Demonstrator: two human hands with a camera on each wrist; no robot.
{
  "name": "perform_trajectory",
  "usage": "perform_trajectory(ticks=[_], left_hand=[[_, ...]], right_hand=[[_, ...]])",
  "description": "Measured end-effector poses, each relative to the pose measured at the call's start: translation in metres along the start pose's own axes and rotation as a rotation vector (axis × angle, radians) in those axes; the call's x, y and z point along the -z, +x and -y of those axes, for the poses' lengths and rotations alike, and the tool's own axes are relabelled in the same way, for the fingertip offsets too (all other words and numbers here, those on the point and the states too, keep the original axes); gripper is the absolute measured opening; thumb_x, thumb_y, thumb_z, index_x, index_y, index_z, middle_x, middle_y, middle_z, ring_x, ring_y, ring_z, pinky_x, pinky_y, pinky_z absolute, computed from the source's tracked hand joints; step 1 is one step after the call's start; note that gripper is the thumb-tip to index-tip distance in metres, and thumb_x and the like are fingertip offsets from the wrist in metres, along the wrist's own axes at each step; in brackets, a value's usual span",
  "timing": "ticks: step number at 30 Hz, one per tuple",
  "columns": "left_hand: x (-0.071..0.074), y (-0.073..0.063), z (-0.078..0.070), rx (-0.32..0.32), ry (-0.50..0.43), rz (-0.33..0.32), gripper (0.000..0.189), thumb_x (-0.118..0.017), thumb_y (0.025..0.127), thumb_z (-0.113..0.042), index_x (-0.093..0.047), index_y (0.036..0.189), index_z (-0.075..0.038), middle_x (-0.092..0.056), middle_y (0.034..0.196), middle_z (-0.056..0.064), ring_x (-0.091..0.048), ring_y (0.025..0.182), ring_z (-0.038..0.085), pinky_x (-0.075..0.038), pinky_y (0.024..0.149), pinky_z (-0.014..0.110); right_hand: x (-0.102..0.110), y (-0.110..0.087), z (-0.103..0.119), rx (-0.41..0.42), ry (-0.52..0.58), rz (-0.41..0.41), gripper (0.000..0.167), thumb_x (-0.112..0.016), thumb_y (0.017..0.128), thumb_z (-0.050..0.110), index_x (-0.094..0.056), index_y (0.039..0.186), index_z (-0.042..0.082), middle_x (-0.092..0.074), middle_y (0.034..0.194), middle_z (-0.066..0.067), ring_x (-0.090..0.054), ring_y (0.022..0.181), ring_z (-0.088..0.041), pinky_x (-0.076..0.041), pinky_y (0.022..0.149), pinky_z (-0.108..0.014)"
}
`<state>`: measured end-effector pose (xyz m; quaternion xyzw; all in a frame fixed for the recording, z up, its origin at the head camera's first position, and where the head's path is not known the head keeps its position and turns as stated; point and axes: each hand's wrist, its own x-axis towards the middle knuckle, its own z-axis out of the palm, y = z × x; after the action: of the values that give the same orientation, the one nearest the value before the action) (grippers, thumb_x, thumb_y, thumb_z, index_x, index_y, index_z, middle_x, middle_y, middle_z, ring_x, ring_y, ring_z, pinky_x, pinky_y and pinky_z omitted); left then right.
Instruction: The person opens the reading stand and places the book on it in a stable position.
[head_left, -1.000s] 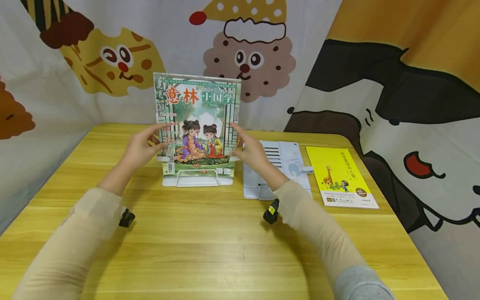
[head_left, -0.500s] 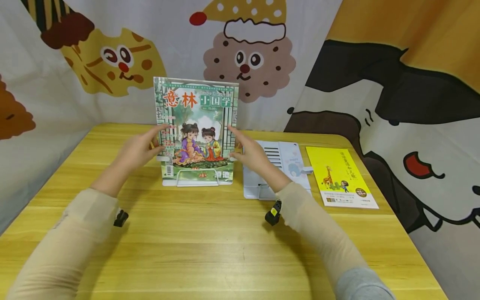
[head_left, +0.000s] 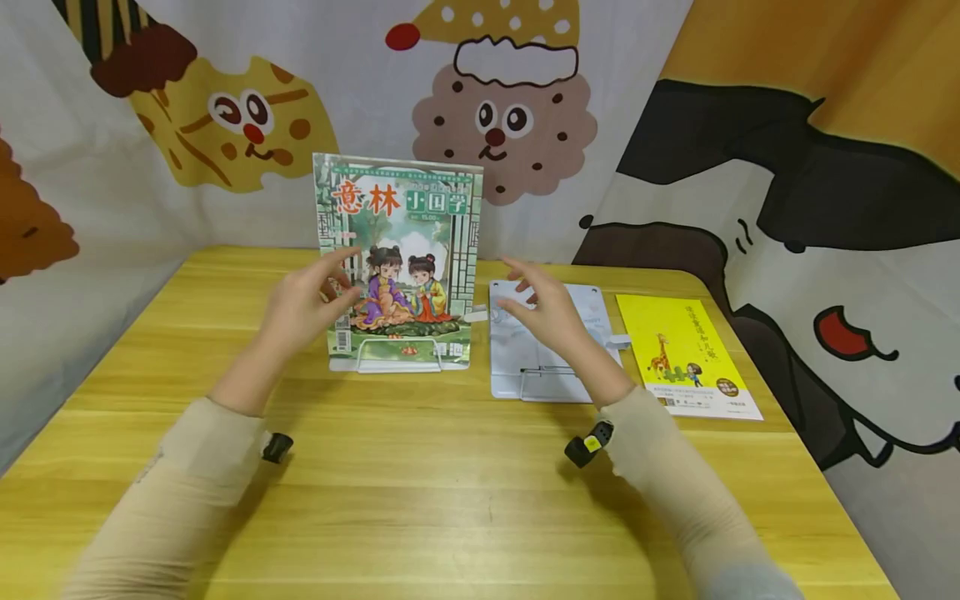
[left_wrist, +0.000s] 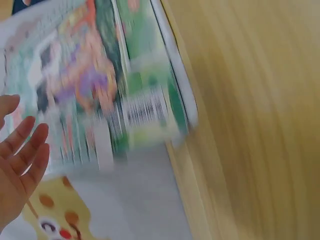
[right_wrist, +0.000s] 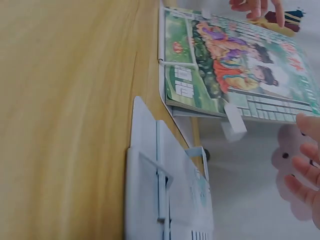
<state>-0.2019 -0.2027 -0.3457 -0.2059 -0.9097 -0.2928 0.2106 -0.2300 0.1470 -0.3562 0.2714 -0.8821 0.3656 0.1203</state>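
A green magazine (head_left: 405,225) with two cartoon children on its cover stands upright, leaning back slightly, on a white book stand (head_left: 345,365). The stand's wire lip crosses the lower cover, and a white side clip (right_wrist: 235,122) shows at the magazine's edge. My left hand (head_left: 300,300), fingers loosely bent, overlaps the magazine's left side in the head view; the left wrist view shows its fingers (left_wrist: 30,145) holding nothing. To the right of the magazine, my right hand (head_left: 553,310) hovers with thumb and fingers spread, in front of a second, pale blue book stand (head_left: 506,375).
A yellow book (head_left: 675,333) with a giraffe on its cover lies flat at the right of the wooden table (head_left: 450,483). Behind the table hangs a curtain (head_left: 360,83) with cartoon prints. The second stand lies low between magazine and yellow book.
The magazine has come down lower onto the stand. Both hands have let go of its sides, the right hand moving away to the right. The head view has shifted slightly.
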Motion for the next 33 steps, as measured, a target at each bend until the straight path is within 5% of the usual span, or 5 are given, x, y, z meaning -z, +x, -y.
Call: perform_trajectory(ticks=[9, 14, 21, 27, 33], left_hand=[[-0.052, 0.003, -0.055, -0.153, -0.276, -0.015, 0.047, -0.071, 0.087, -0.010, -0.056, 0.131, -0.004, -0.066, 0.083, 0.002, -0.058, 0.060, 0.011, -0.050, 0.050, 0.025], [-0.078, 0.006, -0.079, -0.082, -0.423, 0.038, 0.046, -0.071, 0.087, -0.012, -0.057, 0.130, -0.006, -0.065, 0.083, -0.001, -0.058, 0.062, 0.010, -0.051, 0.054, 0.027], [-0.108, 0.009, -0.105, -0.009, -0.617, 0.069, 0.040, -0.070, 0.087, -0.009, -0.061, 0.126, -0.007, -0.066, 0.084, 0.001, -0.059, 0.062, 0.014, -0.050, 0.051, 0.029], [-0.136, 0.006, -0.117, 0.068, -0.670, 0.126, 0.032, -0.070, 0.087, -0.012, -0.066, 0.119, -0.007, -0.067, 0.083, 0.000, -0.058, 0.062, 0.014, -0.049, 0.051, 0.028], [-0.158, -0.001, -0.121, 0.142, -0.660, 0.257, 0.029, -0.069, 0.088, -0.014, -0.067, 0.116, -0.005, -0.068, 0.086, 0.002, -0.059, 0.058, 0.013, -0.049, 0.049, 0.028]], right_hand=[[0.018, -0.043, -0.015, -0.025, 0.092, -0.107, 0.050, -0.072, 0.087, 0.010, -0.055, 0.134, 0.010, -0.061, 0.110, -0.013, -0.060, 0.093, -0.026, -0.052, 0.076, -0.043], [0.029, -0.064, -0.025, -0.075, 0.072, -0.144, 0.046, -0.072, 0.086, 0.006, -0.057, 0.130, 0.006, -0.063, 0.105, -0.014, -0.060, 0.087, -0.025, -0.052, 0.074, -0.044], [0.043, -0.090, -0.039, -0.156, 0.035, -0.152, 0.043, -0.071, 0.087, 0.011, -0.059, 0.129, 0.008, -0.065, 0.104, -0.014, -0.060, 0.085, -0.021, -0.050, 0.071, -0.030], [0.046, -0.109, -0.055, -0.233, 0.045, -0.116, 0.040, -0.069, 0.090, 0.017, -0.060, 0.127, 0.008, -0.065, 0.103, -0.011, -0.059, 0.083, -0.018, -0.048, 0.067, -0.020], [0.051, -0.125, -0.065, -0.277, 0.035, -0.069, 0.038, -0.068, 0.091, 0.021, -0.061, 0.126, 0.007, -0.066, 0.098, -0.005, -0.058, 0.075, -0.018, -0.046, 0.058, -0.024]])
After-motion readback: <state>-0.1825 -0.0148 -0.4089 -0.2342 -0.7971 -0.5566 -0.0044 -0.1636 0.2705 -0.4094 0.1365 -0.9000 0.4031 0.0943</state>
